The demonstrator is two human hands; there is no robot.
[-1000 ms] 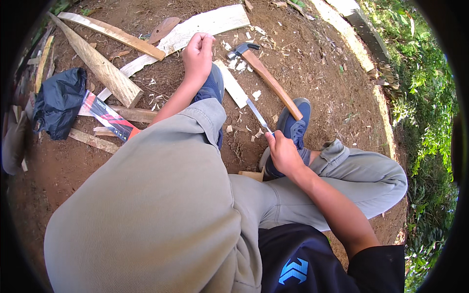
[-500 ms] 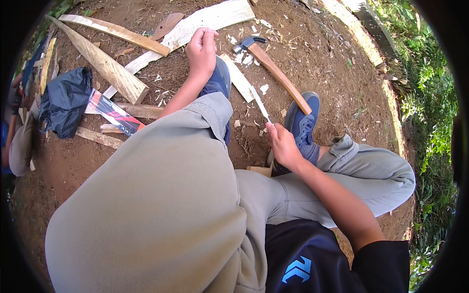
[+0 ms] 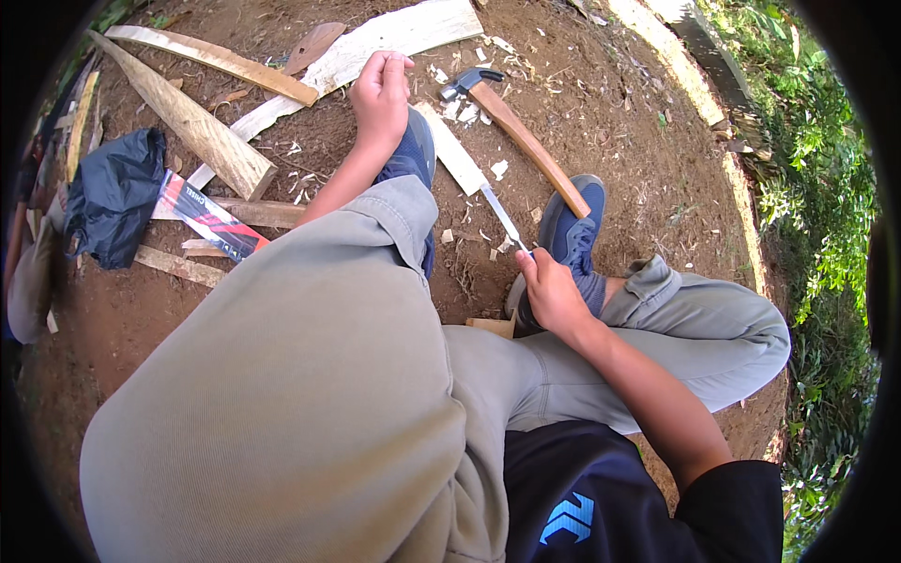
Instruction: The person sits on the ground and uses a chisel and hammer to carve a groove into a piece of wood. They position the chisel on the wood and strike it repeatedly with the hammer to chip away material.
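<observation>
Observed from where I stand: against the view a moment ago, when the blade lay forward over the edge of the pale wood strip (image 3: 450,153), the chisel (image 3: 500,212) has been drawn back, and its tip now meets the strip's near end in line with it; whether they actually touch I cannot confirm. In my judgement, the blade bears on no face of the wood at this point. The right hand (image 3: 554,294) is closed firmly around the chisel's handle, little of which shows. The left hand (image 3: 380,87), its pose unaltered, is raised by the left shoe (image 3: 413,150) with fingers loosely curled; I cannot make out anything inside it. The strip lies on the ground just beside that shoe, amid wood chips (image 3: 499,170). Obstructions noted: the hammer (image 3: 526,143) lies along the right side, its handle end over the right shoe (image 3: 561,242); the left shoe and left hand are near the blade's line. Also present at left: a wide pale board (image 3: 404,42), a squared timber (image 3: 202,131), a printed package (image 3: 208,220) and a black plastic bag (image 3: 117,197).
</observation>
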